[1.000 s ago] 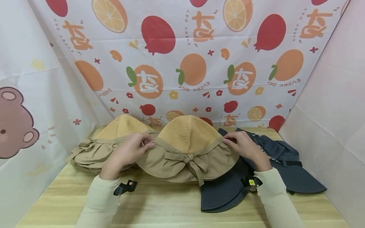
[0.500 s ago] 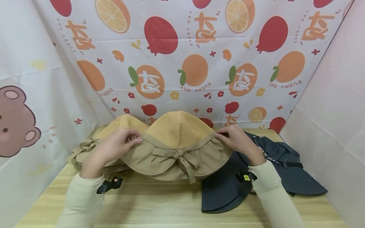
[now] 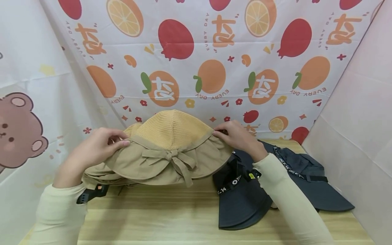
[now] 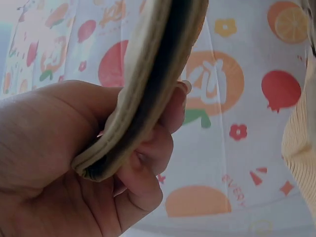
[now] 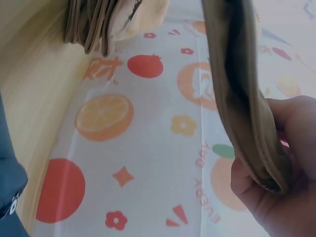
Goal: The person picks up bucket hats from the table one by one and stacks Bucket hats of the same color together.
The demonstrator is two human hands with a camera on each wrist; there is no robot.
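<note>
Held up between both hands is a sun hat (image 3: 171,131) with a straw-coloured crown, a khaki cloth brim and a bow at the front. My left hand (image 3: 95,146) pinches its left edge, thumb on the near side. At the right edge, my right hand (image 3: 237,136) pinches the brim likewise. Both wrist views show the folded brim (image 4: 143,98) between thumb and fingers. Behind the held hat, several similar khaki hats (image 3: 101,175) lie stacked on the left, mostly hidden; their brims (image 5: 89,29) show in the right wrist view.
Dark navy caps (image 3: 245,200) lie on the right of the wooden table (image 3: 159,217), one with a lettered strap. Another navy cap (image 3: 315,183) lies farther right, by the side wall. A fruit-printed cloth (image 3: 202,44) hangs behind the table.
Both hands have carried the khaki hat leftward and slightly up, from the middle to in front of the left stack. More of the navy cap beneath, with its lettered strap, now shows.
</note>
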